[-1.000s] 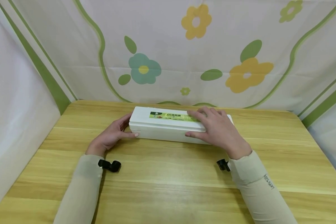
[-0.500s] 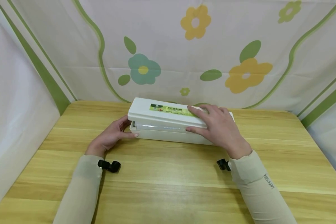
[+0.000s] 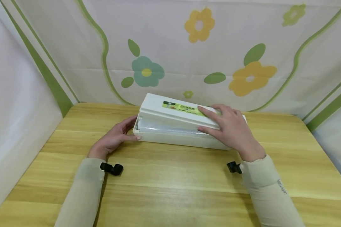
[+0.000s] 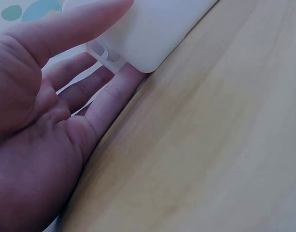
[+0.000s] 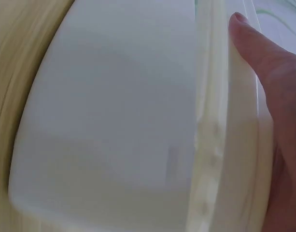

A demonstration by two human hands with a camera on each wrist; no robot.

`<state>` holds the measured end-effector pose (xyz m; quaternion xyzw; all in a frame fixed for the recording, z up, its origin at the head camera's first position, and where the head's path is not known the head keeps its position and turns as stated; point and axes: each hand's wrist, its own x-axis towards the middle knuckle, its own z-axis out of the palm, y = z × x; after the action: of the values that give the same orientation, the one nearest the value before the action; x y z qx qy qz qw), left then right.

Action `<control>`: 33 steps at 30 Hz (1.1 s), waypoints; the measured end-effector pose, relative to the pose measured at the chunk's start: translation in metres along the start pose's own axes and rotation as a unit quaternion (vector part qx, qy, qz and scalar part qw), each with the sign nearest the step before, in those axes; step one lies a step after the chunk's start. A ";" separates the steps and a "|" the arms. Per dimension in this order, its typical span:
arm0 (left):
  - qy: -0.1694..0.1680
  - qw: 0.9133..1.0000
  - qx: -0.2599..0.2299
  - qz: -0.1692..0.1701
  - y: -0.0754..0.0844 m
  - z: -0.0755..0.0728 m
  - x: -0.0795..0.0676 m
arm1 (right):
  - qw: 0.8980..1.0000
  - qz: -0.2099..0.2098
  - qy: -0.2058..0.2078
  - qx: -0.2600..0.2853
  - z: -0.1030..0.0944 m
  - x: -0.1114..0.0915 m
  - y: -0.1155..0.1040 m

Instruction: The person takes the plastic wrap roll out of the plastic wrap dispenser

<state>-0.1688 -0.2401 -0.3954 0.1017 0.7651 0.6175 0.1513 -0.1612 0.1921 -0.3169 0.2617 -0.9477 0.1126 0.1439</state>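
A long white cling film box (image 3: 176, 140) lies on the table, its lid (image 3: 156, 104) raised and tilted at the left end. Beneath the lid a roll of clear cling film (image 3: 162, 126) shows inside. My left hand (image 3: 115, 136) holds the box's left end, thumb at the front and fingers behind; in the left wrist view those fingers (image 4: 109, 96) reach round the corner. With the thumb on the front edge and fingers over the top, my right hand (image 3: 231, 129) grips the lid's right part, partly covering its green label (image 3: 179, 107). The lid's right end is mostly hidden.
The wooden table (image 3: 170, 189) extends around the box on all sides. Behind it hangs a white curtain (image 3: 170, 56) printed with flowers. A black wrist mount (image 3: 112, 169) sticks out from each sleeve.
The lid has gone from lying flat to lifted at its left end, uncovering the roll. My right hand has shifted right with the lid; my left hand stays at the box's left end.
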 end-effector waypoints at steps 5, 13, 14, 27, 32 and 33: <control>0.000 1.000 -0.002 -0.002 0.000 0.000 0.001 | 1.000 0.023 0.007 0.007 -0.007 -0.015 0.026; -0.003 1.000 -0.004 -0.005 0.000 0.000 0.002 | 0.996 0.086 0.004 0.010 -0.014 -0.048 0.072; -0.002 1.000 -0.004 -0.004 -0.001 0.000 0.003 | 0.996 0.091 0.008 0.009 -0.015 -0.051 0.078; -0.007 1.000 -0.007 0.001 0.000 -0.001 0.003 | 0.991 0.127 0.034 0.015 -0.016 -0.081 0.128; -0.007 1.000 -0.006 -0.002 0.000 -0.002 0.001 | 0.990 0.129 0.045 0.030 -0.016 -0.088 0.141; -0.007 1.000 -0.007 -0.003 0.000 -0.002 0.001 | 0.990 0.129 0.047 0.033 -0.016 -0.090 0.143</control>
<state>-0.1704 -0.2418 -0.3952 0.1032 0.7601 0.6215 0.1593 -0.1601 0.3582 -0.3518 0.1363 -0.9615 0.1737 0.1637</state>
